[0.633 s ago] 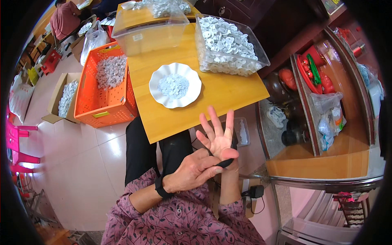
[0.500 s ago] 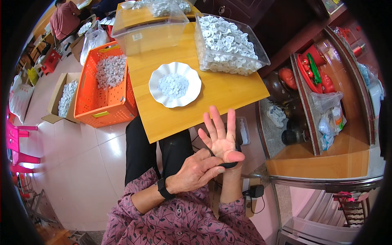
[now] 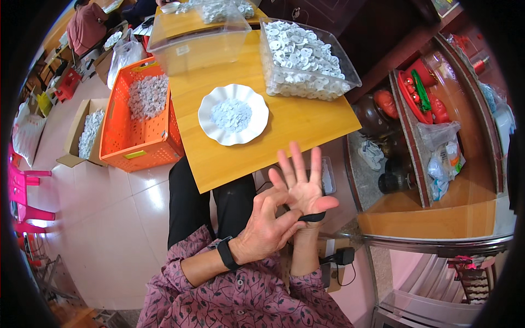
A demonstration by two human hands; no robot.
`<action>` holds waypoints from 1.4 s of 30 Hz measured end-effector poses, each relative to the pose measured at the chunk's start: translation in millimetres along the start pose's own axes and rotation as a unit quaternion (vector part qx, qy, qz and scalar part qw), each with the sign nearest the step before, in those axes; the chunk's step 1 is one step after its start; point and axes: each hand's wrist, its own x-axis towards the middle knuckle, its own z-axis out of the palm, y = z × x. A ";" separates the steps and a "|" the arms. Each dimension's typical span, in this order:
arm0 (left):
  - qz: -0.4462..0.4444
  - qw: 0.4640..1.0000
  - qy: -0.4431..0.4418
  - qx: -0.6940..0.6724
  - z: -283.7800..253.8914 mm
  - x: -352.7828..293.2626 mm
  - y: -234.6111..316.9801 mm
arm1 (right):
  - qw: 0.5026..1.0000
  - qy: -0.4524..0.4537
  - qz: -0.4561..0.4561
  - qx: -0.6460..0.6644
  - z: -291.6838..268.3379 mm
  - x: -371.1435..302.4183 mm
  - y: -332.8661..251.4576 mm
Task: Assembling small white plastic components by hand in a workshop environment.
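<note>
My right hand (image 3: 304,192) is held palm up, with its fingers spread and its thumb out to the right. A black band (image 3: 313,217) runs around the base of that hand. My left hand (image 3: 267,218), with a black watch (image 3: 225,253) on its wrist, reaches across, its fingers closed on the band at the edge of the right palm. Just beyond the hands, on the yellow table (image 3: 219,169), stands a white scalloped plate (image 3: 260,121) holding small pale flakes (image 3: 231,115).
A clear bin (image 3: 353,85) full of white ring-shaped pieces (image 3: 303,48) stands on the table's right, with a clear container (image 3: 197,54) behind the plate. An orange crate (image 3: 131,134) and a cardboard box (image 3: 70,158) sit on the left. Shelves (image 3: 426,224) line the right side.
Both hands have shifted slightly to the right. The left hand's fingers have bent more and moved up at the band, while the right hand stays spread.
</note>
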 end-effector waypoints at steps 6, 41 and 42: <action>0.025 0.999 -0.022 -0.024 -2.9 -4.2 -7.3 | 0.999 -0.036 -0.019 -0.003 -6.5 -1.8 9.0; -0.288 0.772 -0.044 -0.565 -3.2 -25.3 -72.3 | 0.940 0.149 0.170 0.257 7.0 46.6 -3.4; -0.274 0.737 -0.068 -0.614 -3.0 -20.0 -68.1 | 0.939 0.150 0.172 0.258 11.3 46.8 -4.0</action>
